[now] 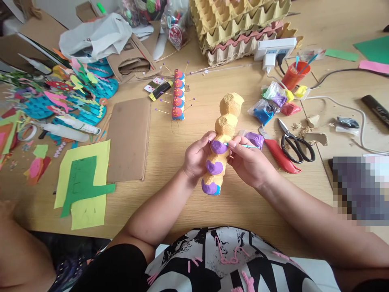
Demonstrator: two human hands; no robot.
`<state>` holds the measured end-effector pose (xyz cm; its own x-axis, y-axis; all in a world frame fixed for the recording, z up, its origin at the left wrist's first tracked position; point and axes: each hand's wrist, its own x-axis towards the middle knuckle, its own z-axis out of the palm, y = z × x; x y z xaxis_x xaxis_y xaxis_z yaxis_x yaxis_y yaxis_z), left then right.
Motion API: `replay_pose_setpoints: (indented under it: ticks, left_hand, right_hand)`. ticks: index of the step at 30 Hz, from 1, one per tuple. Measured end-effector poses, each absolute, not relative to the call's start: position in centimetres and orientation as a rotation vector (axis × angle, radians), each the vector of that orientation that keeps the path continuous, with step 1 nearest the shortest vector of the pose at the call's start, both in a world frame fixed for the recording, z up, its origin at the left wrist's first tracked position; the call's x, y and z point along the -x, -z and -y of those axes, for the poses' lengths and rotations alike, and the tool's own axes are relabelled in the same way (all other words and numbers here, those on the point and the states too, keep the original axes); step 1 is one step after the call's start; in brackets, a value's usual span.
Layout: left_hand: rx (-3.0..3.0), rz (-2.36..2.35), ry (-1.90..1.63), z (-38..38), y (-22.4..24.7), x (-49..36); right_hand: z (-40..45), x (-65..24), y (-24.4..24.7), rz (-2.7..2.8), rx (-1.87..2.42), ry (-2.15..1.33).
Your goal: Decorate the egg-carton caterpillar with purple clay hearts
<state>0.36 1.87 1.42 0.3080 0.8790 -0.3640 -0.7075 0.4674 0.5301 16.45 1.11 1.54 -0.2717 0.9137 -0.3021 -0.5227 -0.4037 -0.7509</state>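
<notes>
A strip of egg-carton cups (226,125), coloured yellow-orange, is held up above the table. Purple clay (214,166) covers part of its three nearest cups, with a blue patch at the bottom end. My left hand (197,156) is closed around the strip's left side, thumb beside the third purple patch. In my right hand (246,162) a thin light-blue stick tool (251,146) is pinched, its tip at that patch's upper edge. The right fingers also touch the strip's side. Behind the right hand lies a bag of purple clay (255,140).
Scissors (297,144) and a red-handled cutter (282,156) lie at right, below clay packets (269,106) and an orange cup (296,75). A finished-looking caterpillar (178,95) stands beyond. Cardboard (129,140) and coloured sheets (88,219) lie left; egg trays (234,44) are stacked behind.
</notes>
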Motion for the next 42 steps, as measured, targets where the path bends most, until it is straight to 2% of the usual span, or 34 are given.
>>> replay_pose_setpoints:
  ticks: [6,12,27,42]
  left_hand:
    - [-0.305,-0.678,-1.085,-1.7,-2.0,-0.7]
    - [-0.245,-0.617,-1.125,-1.9,-1.7,-0.4]
    - [-0.169,-0.632,-1.116,-1.8,-2.1,-0.6]
    - [-0.161,-0.659,-1.097,-1.8,-1.9,-0.6]
  right_hand:
    - [-0.7,-16.3,-2.0,0.657,0.93,-1.789]
    - [-0.7,-16.4,-2.4,0.802,0.958,-1.58]
    - [-0.8,-17.5,-1.5,1.423,0.848,-0.641]
    - [-0.8,-18.4,-1.9,1.711,0.757,-0.375]
